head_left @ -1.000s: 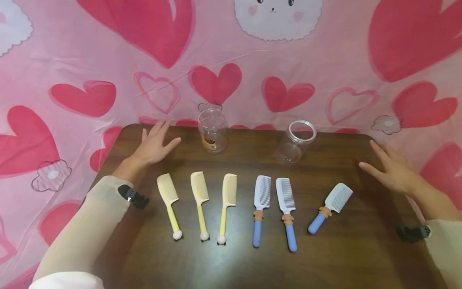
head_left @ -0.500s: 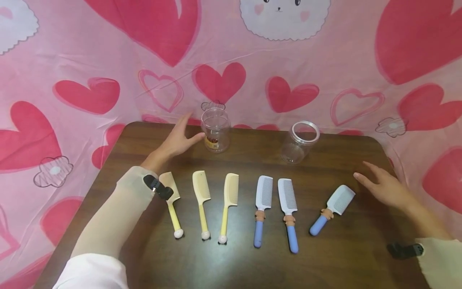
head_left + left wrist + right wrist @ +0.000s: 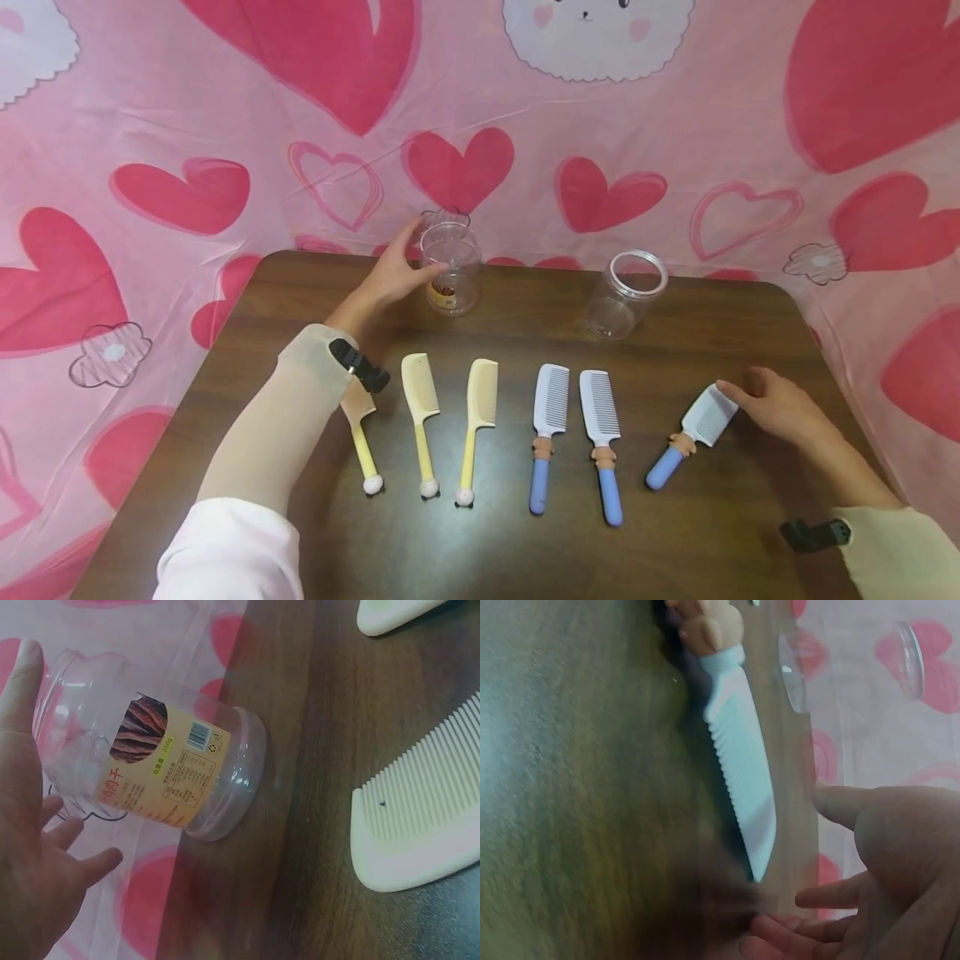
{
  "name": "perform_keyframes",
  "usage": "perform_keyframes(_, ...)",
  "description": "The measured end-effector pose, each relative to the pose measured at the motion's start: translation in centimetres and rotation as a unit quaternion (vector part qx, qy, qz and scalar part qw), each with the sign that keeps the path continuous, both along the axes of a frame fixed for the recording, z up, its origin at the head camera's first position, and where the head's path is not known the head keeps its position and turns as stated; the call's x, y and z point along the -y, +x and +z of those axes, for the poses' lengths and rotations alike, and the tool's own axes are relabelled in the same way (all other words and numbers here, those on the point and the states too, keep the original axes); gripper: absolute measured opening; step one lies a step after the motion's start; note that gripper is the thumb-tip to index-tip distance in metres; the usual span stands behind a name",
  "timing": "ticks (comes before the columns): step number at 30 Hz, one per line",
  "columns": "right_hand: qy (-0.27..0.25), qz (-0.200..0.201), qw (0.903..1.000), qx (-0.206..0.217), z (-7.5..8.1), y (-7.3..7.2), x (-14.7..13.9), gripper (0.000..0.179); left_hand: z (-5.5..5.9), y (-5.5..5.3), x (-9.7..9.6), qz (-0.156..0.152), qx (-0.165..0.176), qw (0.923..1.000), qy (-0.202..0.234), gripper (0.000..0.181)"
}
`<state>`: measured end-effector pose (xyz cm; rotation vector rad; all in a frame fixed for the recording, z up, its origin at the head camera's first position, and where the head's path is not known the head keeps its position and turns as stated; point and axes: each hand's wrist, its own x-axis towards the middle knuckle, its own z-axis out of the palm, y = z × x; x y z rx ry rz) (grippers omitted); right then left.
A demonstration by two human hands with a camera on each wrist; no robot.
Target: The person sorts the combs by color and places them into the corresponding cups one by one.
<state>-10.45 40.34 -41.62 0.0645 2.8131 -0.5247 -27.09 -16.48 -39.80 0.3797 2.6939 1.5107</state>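
We set our clock on the table (image 3: 525, 558), with 12 at the heart-print cloth (image 3: 517, 100). Two other yellow combs (image 3: 417, 417) and two other blue combs (image 3: 552, 404) lie around the centre. At 9 we find the leftmost yellow comb (image 3: 362, 442), its head partly hidden by the dark left wristband (image 3: 360, 364). Between 1 and 2 stands the plain jar (image 3: 618, 312). We see the labelled jar (image 3: 459, 275) between 11 and 12, the left hand (image 3: 393, 271) spread beside it, thumb in front; we cannot tell whether they touch. At 3 lies the angled blue comb (image 3: 685, 442); the right hand (image 3: 783, 406), loose and ungripping, is just beside its head. We note this comb's long axis slanting, head between 1 and 2, handle between 7 and 8; the labelled jar's is upright.
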Motion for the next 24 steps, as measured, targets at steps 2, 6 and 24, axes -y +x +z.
perform_keyframes(2,-0.003,-0.002,1.0,-0.003,-0.2,0.1,0.2,0.085,0.0,-0.2,-0.1,-0.007,0.007,0.9999,0.004,0.098)
perform_keyframes(6,0.002,-0.018,0.9997,-0.015,-0.4,0.1,0.7,0.088,-0.1,-0.6,-0.3,-0.01,0.025,0.9994,0.021,0.097)
perform_keyframes(24,0.007,-0.06,0.9982,-0.003,-0.7,-0.4,2.4,0.09,-1.4,-0.5,-1.4,-0.022,0.035,0.9964,0.074,0.091)
